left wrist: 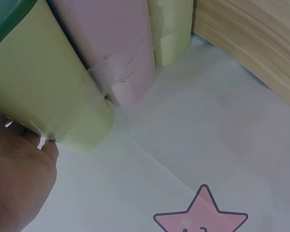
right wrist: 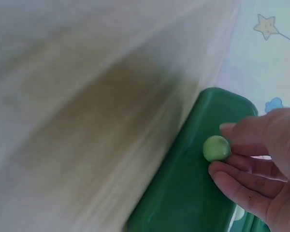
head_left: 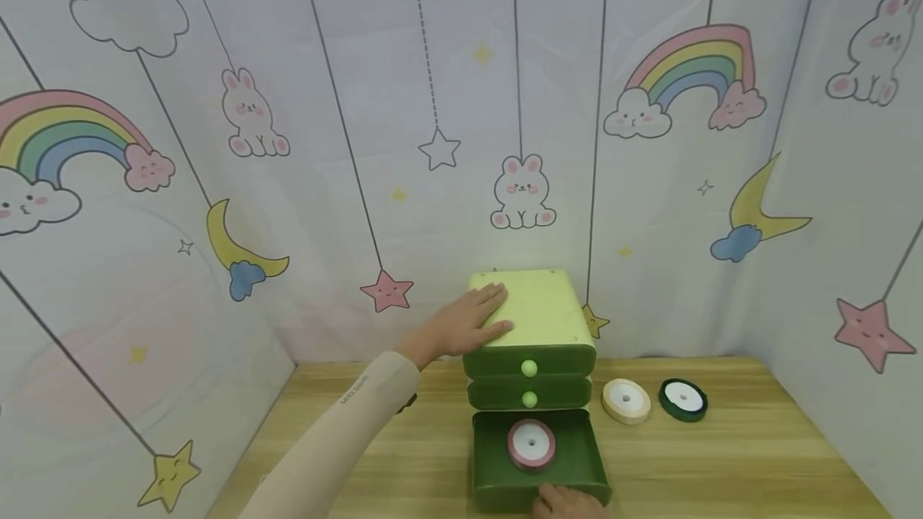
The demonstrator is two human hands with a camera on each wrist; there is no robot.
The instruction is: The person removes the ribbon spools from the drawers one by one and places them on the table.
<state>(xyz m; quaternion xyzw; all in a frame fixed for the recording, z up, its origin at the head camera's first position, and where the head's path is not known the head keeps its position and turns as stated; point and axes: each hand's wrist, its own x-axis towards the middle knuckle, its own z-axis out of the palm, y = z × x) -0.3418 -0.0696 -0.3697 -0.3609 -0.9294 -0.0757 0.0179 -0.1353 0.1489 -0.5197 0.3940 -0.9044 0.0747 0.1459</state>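
Note:
A small drawer cabinet with a pale yellow-green top and green drawer fronts stands by the back wall. My left hand rests on its top, toward the left side, fingers stretched out. The bottom drawer is pulled out toward me and holds a pink ribbon spool with a white centre. At that drawer's front is my right hand, cut off by the lower frame edge. In the right wrist view its thumb and fingers pinch a round light-green knob.
Two upper drawers, each with a knob, are closed. On the wooden table right of the cabinet lie a cream ribbon spool and a dark green one. Printed fabric walls enclose the back and sides.

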